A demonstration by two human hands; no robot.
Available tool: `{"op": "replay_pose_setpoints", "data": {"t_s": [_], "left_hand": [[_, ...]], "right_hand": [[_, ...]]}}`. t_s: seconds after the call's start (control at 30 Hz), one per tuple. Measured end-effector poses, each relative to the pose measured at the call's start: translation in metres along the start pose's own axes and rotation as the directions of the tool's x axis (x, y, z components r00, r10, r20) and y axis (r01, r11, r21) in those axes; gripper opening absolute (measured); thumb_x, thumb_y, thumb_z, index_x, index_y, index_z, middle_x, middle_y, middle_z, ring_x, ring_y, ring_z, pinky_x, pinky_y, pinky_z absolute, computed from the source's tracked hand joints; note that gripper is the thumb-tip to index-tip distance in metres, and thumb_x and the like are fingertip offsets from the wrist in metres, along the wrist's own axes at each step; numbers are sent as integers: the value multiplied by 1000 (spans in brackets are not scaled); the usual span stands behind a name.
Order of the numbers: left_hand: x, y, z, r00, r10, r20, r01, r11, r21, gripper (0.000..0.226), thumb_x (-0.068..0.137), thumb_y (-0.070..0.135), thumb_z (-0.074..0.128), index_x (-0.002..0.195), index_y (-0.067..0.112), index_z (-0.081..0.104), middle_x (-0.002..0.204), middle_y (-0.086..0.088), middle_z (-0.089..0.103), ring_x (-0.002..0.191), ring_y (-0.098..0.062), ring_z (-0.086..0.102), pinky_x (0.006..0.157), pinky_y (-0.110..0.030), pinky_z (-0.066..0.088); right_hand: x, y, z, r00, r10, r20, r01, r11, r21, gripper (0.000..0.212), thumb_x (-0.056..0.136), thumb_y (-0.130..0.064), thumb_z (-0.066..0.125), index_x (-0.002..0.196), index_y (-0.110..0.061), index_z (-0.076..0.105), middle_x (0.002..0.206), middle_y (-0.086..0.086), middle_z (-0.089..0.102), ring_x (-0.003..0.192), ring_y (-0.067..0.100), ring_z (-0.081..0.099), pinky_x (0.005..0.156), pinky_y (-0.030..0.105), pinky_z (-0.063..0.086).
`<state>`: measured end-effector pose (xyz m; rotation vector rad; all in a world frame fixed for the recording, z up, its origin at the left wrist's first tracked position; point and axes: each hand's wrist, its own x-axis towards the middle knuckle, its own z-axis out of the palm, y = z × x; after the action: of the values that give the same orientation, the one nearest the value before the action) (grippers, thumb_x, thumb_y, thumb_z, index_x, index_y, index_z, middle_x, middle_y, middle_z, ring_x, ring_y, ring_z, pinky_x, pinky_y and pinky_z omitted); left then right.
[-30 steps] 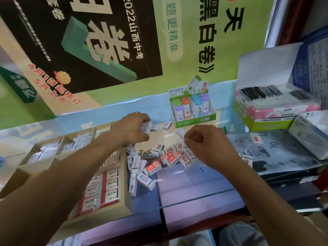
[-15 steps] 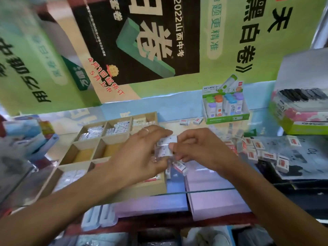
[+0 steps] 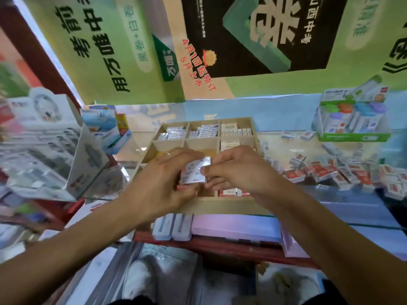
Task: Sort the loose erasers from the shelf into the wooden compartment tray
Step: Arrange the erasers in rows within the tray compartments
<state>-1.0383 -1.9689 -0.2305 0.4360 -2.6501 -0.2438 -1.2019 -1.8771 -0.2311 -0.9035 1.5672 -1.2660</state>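
A glass shop shelf (image 3: 286, 148) runs under a green and black poster (image 3: 253, 36), crowded with stationery. The one head view looks down on it. At the middle sits the wooden compartment tray (image 3: 211, 205); its far compartments hold rows of wrapped erasers, and a red-labelled row shows in a near right one. Above the tray's middle both hands meet. The left hand (image 3: 163, 183) curls its fingers round a small stack of erasers (image 3: 193, 172), and the right hand (image 3: 237, 170) pinches the same stack at its right edge with thumb and fingertips. To the right, a heap of loose erasers (image 3: 330, 172) lies on the glass, well apart from the tray. Farther right stands a green display box (image 3: 352, 119); at the left, a stand of packaged goods (image 3: 44, 150).

The step seems to be squaring the stack before it goes down. It would help to align labels one way, keep the pinch firm, and lower the stack into a compartment holding the same kind.
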Motion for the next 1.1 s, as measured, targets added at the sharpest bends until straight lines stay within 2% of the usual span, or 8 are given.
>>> {"op": "replay_pose_setpoints", "data": {"t_s": [0.17, 0.27, 0.33, 0.47, 0.53, 0.63, 0.87, 1.1], "left_hand": [[-27, -32, -16, 981, -178, -76, 164, 973, -163, 58, 76, 21, 77, 128, 31, 54, 117, 27, 57, 96, 3, 62, 83, -11, 49], [-42, -50, -18, 939, -322, -117, 271, 907, -324, 48, 78, 4, 78, 119, 24, 63, 111, 13, 68, 95, -5, 68, 85, -26, 56], [-49, -62, -20, 904, -405, -139, 329, 866, -377, 41, 77, 1, 77, 105, 29, 67, 100, 12, 72, 93, -6, 69, 87, -30, 56], [-60, -80, -32, 889, -458, -31, 451, 884, -125, 28, 75, 13, 80, 84, 37, 70, 84, 39, 64, 88, 18, 58, 76, -2, 42], [-63, -88, -38, 885, -462, 57, 464, 884, -48, 14, 78, 16, 78, 84, 30, 76, 91, 32, 67, 94, 12, 59, 84, -11, 45], [-60, -95, -41, 875, -462, 143, 475, 877, -71, 14, 81, 14, 76, 80, 28, 75, 97, 23, 70, 99, 4, 61, 90, -23, 49], [-47, -102, -42, 815, -450, 366, 527, 838, -142, 14, 83, 14, 72, 80, 28, 76, 90, 17, 71, 96, -2, 62, 90, -27, 51], [-40, -96, -43, 833, -414, 366, 435, 900, 27, 18, 85, 16, 67, 85, 30, 79, 94, 23, 68, 97, 2, 58, 85, -16, 48]], "right_hand": [[20, -7, 37, 999, 33, 19, -34, 998, 54, 20, 80, -6, 75, 96, 4, 67, 82, 20, 73, 75, 28, 73, 75, 36, 60], [30, -10, 61, 999, 31, 36, -34, 996, 81, 15, 80, -7, 76, 90, 0, 66, 85, 21, 73, 76, 28, 73, 78, 39, 60], [39, -11, 77, 998, 36, 43, -40, 996, 86, 12, 80, -7, 75, 81, -6, 64, 86, 20, 73, 73, 27, 72, 78, 39, 59], [57, -8, 90, 1000, 8, -25, -9, 1000, -27, 15, 76, -6, 77, 73, -11, 63, 80, 13, 74, 71, 24, 73, 77, 41, 60], [63, -8, 88, 997, -31, -66, 26, 996, -84, 15, 75, -9, 78, 73, -15, 64, 79, 7, 73, 66, 17, 72, 76, 40, 60], [66, -7, 84, 994, -71, -77, 63, 993, -102, 15, 74, -13, 79, 79, -16, 66, 82, 3, 73, 63, 12, 71, 76, 40, 60], [61, -4, 79, 988, -114, -100, 97, 982, -159, 19, 76, -15, 79, 71, -23, 62, 81, 0, 71, 65, 15, 71, 76, 40, 60], [57, -2, 74, 989, -115, -91, 91, 969, -229, 20, 75, -18, 81, 67, -25, 63, 79, -1, 71, 75, 15, 70, 77, 40, 59]]}}
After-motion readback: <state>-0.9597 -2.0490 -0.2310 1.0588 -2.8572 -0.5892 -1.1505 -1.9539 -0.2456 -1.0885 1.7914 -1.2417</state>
